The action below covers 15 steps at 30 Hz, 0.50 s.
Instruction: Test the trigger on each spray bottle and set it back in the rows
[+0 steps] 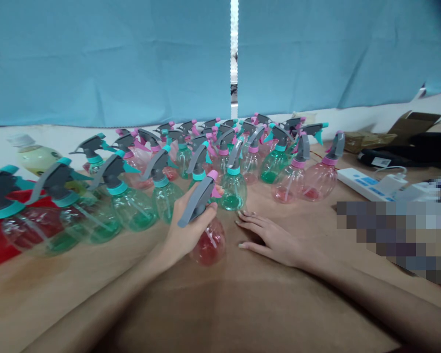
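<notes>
My left hand is wrapped round the neck of a pink spray bottle with a grey trigger head and pink nozzle. That bottle stands near the middle of the table, its clear pink body showing below my fingers. To its right, my right hand lies on the table, fingers stretched out and holding nothing. Just beyond both hands is a green spray bottle with a teal collar. Two pink spray bottles, one nearer and one farther right, stand behind my right hand.
More green spray bottles line the left side, with several pink and green ones crowded behind. A red item and a white-capped bottle are at far left. At right lie a power strip and an open cardboard box.
</notes>
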Tool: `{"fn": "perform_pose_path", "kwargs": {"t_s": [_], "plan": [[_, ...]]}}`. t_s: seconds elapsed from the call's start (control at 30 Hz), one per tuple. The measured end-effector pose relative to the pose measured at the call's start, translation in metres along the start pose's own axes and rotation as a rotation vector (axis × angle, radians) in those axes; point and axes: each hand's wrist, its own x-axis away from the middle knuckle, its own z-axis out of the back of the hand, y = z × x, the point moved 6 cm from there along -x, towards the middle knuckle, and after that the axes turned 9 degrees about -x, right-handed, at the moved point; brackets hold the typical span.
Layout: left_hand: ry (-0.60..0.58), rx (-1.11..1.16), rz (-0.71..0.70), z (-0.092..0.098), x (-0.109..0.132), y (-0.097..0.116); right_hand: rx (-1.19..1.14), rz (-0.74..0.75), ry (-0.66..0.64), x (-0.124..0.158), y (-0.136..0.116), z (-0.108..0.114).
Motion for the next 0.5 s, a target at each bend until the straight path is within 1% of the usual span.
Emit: {"fn": "perform_pose_path", "kwargs": {"t_s": [0.3,0.5], "plan": [[0.005,0.006,0.003,0.0003,0.0001,0.0004,-0.001,-0.006,-0.003,0.0002,-0.0007,0.0003],[0.032,-0.059,0.002,0.0033,0.0004,0.0011,-0.016,0.000,0.009,0.0003,0.0009,-0.0006]]}}
